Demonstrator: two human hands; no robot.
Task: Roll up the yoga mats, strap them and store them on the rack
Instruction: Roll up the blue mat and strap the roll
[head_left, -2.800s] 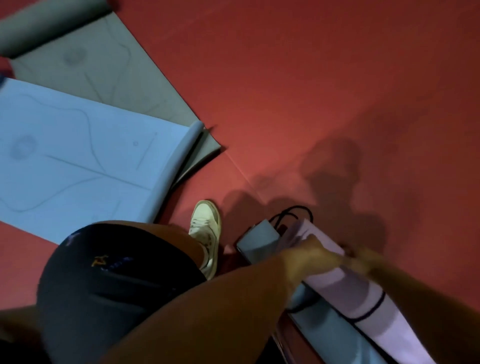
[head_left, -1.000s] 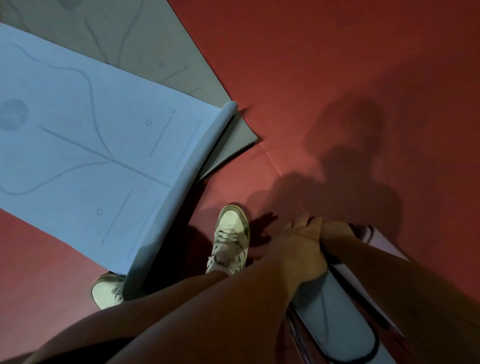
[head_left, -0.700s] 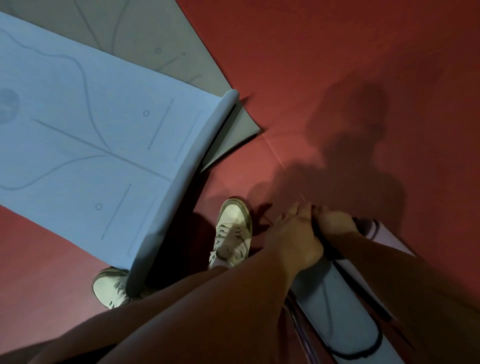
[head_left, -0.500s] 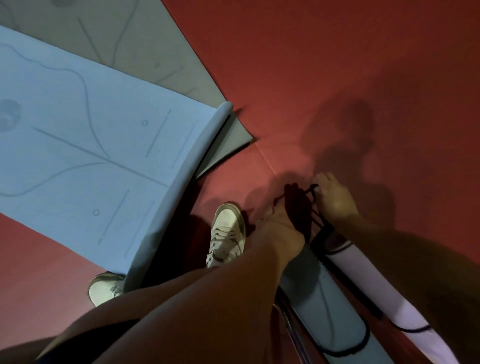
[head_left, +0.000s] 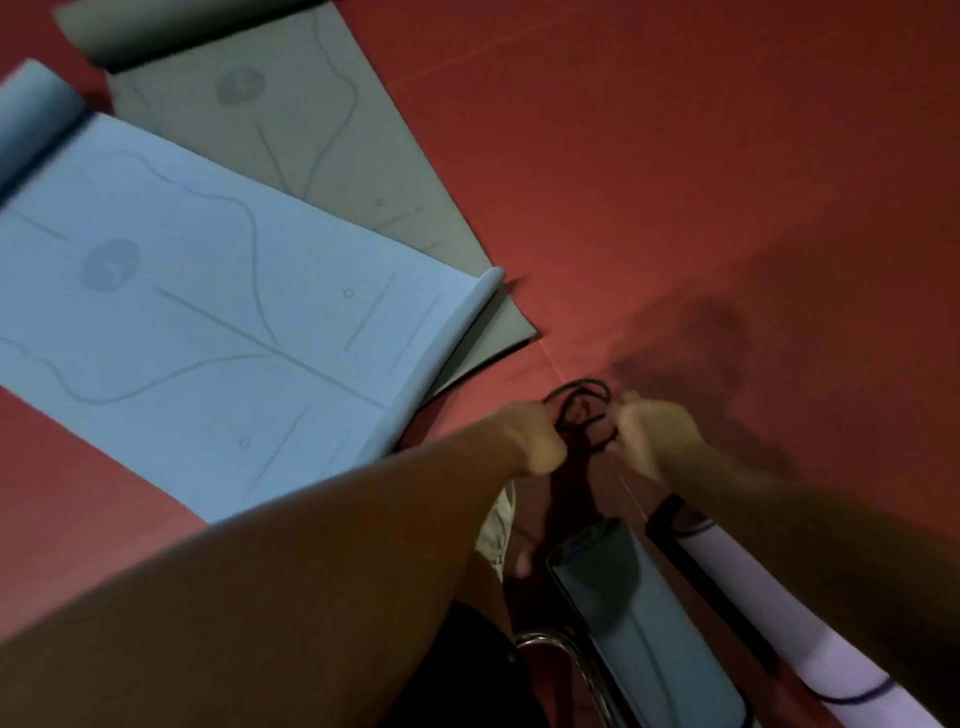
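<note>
A black strap (head_left: 581, 410) hangs looped in the air between my two hands. My left hand (head_left: 530, 439) grips one side of it and my right hand (head_left: 652, 428) pinches the other. Below them lie a rolled grey-blue mat (head_left: 654, 629) and a rolled lilac mat (head_left: 810, 618) with black bands around it. A light blue mat (head_left: 208, 322) lies spread on the red floor at left, its ends curled. Partly under it lies a grey mat (head_left: 311, 135), also unrolled, with one end rolled.
The red floor (head_left: 701, 182) stretches open to the right and far side. A chrome metal bar (head_left: 566, 660), perhaps part of the rack, shows beside the grey-blue roll. My pale shoe (head_left: 498, 525) peeks out under my left forearm.
Both hands have lifted off the rolled mats and pulled the black strap up clear of them. The view has tilted up, showing more of the spread mats.
</note>
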